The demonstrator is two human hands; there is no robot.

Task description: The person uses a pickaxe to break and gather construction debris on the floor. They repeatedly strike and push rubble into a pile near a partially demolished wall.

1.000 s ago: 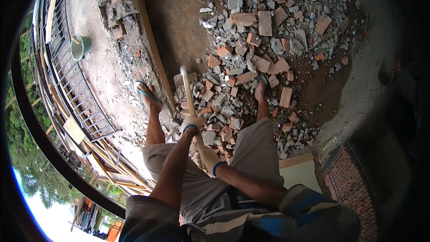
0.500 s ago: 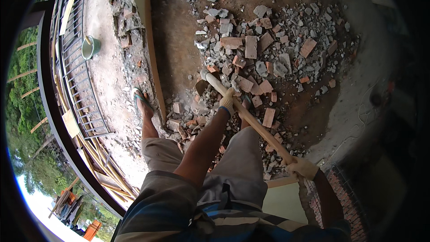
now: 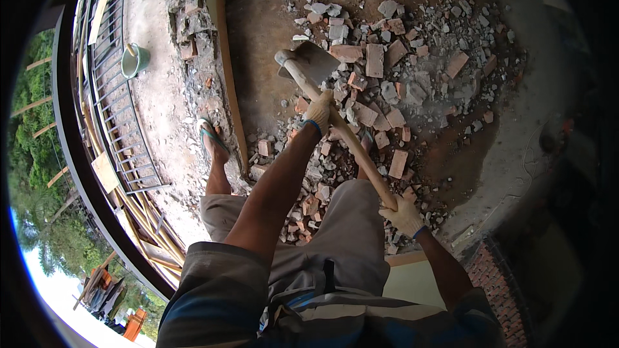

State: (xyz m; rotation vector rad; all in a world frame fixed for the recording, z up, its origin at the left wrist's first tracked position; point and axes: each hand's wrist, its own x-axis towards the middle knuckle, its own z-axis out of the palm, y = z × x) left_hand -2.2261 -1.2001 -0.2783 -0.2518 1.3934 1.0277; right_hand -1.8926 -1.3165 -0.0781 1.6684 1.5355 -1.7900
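The hoe point(image 3: 354, 147) slants across the middle of the view, its wooden handle running from beside the person's right thigh, away and to the left. Nearest are the striped shirt point(image 3: 361, 310) and the grey shorts point(image 3: 342, 219). The right hand point(image 3: 405, 216), in a pale knitted glove with a blue cuff, grasps the handle at its near end, fingers curled round the wood. Farther along, the left hand point(image 3: 318, 111), gloved alike, is wrapped about the handle below the head, its arm stretched out straight. The left foot, in a sandal point(image 3: 205, 130), stands on the pale rough ground beside the wall edge; the right foot is partly hidden behind the handle among the debris. Around and beyond it spreads the rubble point(image 3: 365, 115), broken bricks and grey mortar lumps mixed with smaller chips. At the far end of the handle, the broad metal blade point(image 3: 314, 62) is at the left edge of the heap, over brown floor; whether it touches anything cannot be told. To the left runs the broken wall point(image 3: 193, 51), and past that a green bucket point(image 3: 137, 64) stands near a dark metal railing point(image 3: 120, 106), with trees point(image 3: 45, 200) outside.
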